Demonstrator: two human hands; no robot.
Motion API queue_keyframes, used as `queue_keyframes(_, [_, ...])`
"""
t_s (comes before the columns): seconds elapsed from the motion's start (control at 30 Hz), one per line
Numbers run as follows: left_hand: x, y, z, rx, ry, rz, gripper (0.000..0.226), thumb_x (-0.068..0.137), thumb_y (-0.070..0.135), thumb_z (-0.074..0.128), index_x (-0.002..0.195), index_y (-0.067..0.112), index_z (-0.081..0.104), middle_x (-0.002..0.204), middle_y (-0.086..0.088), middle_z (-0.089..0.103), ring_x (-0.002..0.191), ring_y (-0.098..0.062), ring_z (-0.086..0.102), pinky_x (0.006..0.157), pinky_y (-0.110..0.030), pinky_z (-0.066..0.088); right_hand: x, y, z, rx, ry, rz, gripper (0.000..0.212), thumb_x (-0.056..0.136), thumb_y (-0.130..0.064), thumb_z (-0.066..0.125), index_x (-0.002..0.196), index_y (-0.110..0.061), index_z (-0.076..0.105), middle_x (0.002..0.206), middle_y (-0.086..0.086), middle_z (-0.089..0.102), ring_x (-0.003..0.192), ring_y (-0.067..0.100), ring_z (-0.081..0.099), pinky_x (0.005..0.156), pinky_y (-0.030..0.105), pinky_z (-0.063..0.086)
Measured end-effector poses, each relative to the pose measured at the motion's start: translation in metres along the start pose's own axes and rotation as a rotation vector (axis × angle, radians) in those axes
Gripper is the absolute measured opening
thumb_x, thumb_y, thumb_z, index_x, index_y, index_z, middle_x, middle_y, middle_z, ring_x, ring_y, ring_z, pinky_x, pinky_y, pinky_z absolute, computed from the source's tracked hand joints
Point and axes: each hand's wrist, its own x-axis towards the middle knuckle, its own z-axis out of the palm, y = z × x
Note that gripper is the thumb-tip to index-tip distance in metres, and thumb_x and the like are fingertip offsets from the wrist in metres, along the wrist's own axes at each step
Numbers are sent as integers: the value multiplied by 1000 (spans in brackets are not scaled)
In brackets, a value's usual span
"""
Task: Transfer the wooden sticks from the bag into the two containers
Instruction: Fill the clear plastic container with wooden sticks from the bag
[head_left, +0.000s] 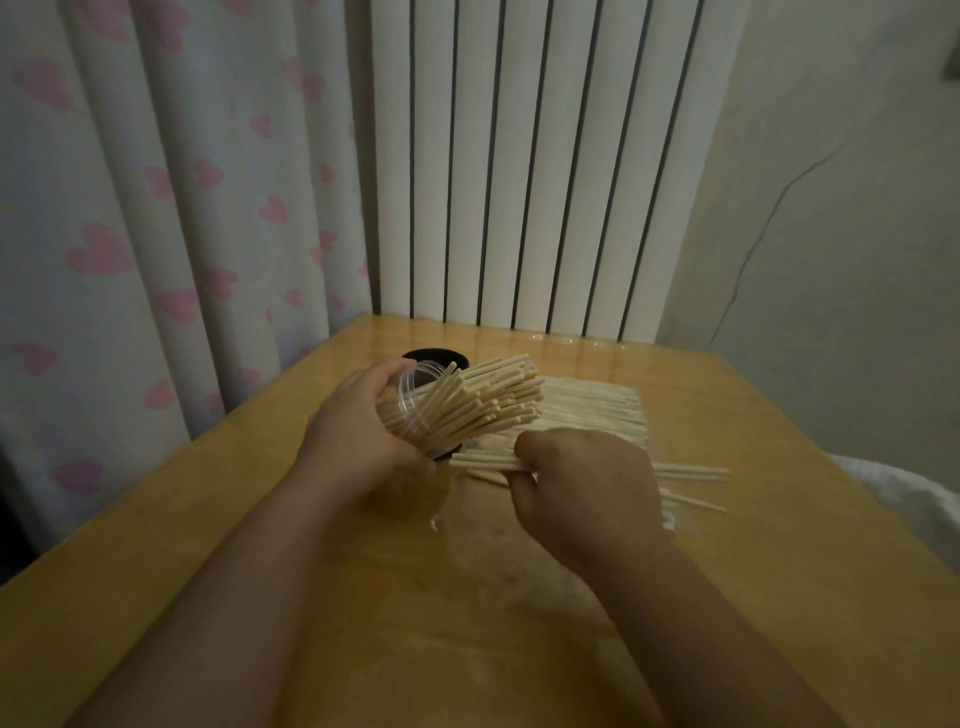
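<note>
My left hand grips a clear plastic container, tilted to the right and packed with pale wooden sticks that fan out of its mouth. My right hand pinches a small bundle of sticks just below and to the right of that mouth. Behind my right hand lies a flat heap of sticks on the table; the bag around them is hard to make out. More loose sticks poke out to the right of my hand.
A black round lid or container sits behind the clear one. The wooden table meets a white radiator at its far edge, a heart-patterned curtain on the left and white fabric at its right edge.
</note>
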Motion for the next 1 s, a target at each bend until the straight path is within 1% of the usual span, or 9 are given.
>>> queue_keyframes(0.07, [0, 0, 0, -2, -2, 0, 113, 45, 8, 96, 143, 38, 48, 138, 9, 54, 124, -21, 52, 101, -50, 49, 3, -1, 0, -58, 76, -51, 19, 79, -37, 64, 67, -24, 62, 58, -5, 57, 50, 18, 40, 47, 23, 9])
queue_keyframes(0.17, [1, 0, 0, -7, -6, 2, 112, 45, 5, 94, 142, 37, 49, 138, 8, 54, 124, -22, 52, 100, -51, 50, 4, 1, 0, -54, 225, -64, 29, 76, -42, 63, 54, -24, 57, 46, -9, 45, 42, 13, 29, 50, 22, 15])
queue_keyframes(0.43, [0, 0, -4, -25, -42, 2, 111, 42, 6, 96, 138, 39, 50, 132, 12, 55, 119, -19, 53, 98, -48, 51, 3, 14, 8, 145, 738, -89, 34, 98, -31, 54, 69, -15, 61, 55, -2, 52, 46, 17, 39, 50, 27, 28])
queue_keyframes(0.53, [0, 0, -5, -23, -55, 6, 110, 43, 4, 95, 137, 39, 50, 131, 12, 55, 119, -19, 53, 99, -47, 50, 7, 17, 12, 180, 766, -86, 40, 104, -31, 43, 78, -10, 65, 68, 3, 57, 61, 20, 46, 62, 32, 32])
queue_keyframes(0.67, [-2, 2, -5, -14, -70, 13, 112, 42, 3, 95, 138, 40, 50, 132, 11, 55, 119, -20, 54, 98, -48, 51, 7, 19, 10, 119, 780, -41, 40, 103, -32, 43, 82, -10, 68, 95, 8, 66, 91, 24, 51, 78, 34, 28])
queue_keyframes(0.73, [-2, 3, -5, -5, -83, 13, 113, 41, 3, 95, 137, 41, 51, 130, 12, 56, 117, -19, 55, 97, -49, 52, 8, 17, 7, 97, 779, -15, 46, 105, -36, 38, 82, -10, 68, 98, 11, 64, 89, 24, 45, 75, 33, 25])
queue_keyframes(0.8, [-2, 3, -5, 9, -100, 22, 110, 42, 3, 94, 134, 43, 52, 127, 13, 56, 114, -18, 55, 95, -48, 53, 9, 15, 4, 140, 766, 5, 56, 107, -44, 32, 82, -11, 68, 89, 10, 56, 78, 19, 40, 67, 30, 24])
queue_keyframes(0.9, [-2, 3, -5, 39, -110, 40, 106, 42, 4, 93, 131, 44, 52, 125, 15, 56, 113, -16, 55, 95, -48, 53, 9, 12, 2, 269, 747, -20, 50, 104, -46, 43, 88, -10, 74, 85, 6, 54, 68, 15, 44, 52, 25, 35])
queue_keyframes(1.0, [-2, 3, -4, 48, -109, 53, 107, 39, 6, 93, 130, 45, 52, 125, 17, 55, 114, -17, 55, 98, -50, 50, 7, 8, 7, 520, 743, -39, 33, 95, -34, 61, 98, -4, 76, 95, 3, 59, 79, 7, 53, 64, 14, 44])
